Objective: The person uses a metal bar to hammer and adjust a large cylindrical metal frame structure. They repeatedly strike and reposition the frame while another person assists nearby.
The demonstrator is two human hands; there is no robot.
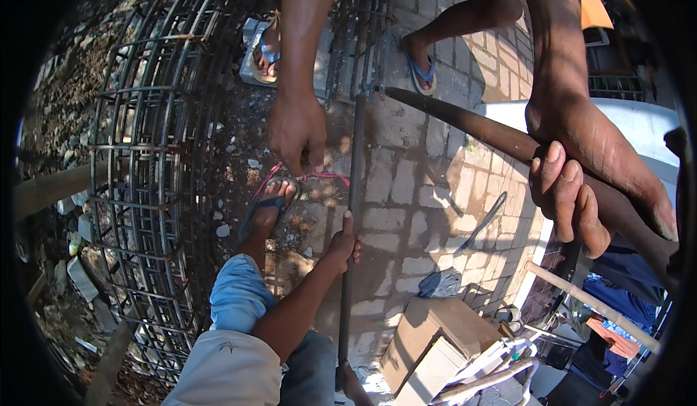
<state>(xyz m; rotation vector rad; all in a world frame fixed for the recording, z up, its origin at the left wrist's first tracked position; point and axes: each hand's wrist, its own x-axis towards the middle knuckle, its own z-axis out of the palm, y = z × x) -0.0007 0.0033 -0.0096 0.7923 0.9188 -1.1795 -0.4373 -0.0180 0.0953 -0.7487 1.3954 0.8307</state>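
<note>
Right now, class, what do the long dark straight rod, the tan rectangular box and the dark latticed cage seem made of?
Long dark straight rod: probably metal, dull; slim, evenly thick.
Tan rectangular box: likely cardboard, matte; flat panels, crisp edges.
Dark latticed cage: apparently metal, dull; thin bars crossed by hoops.

block-paved ground point(382, 220) | on it: cardboard box point(423, 327), crumpled dark wad point(441, 283) beside
</note>
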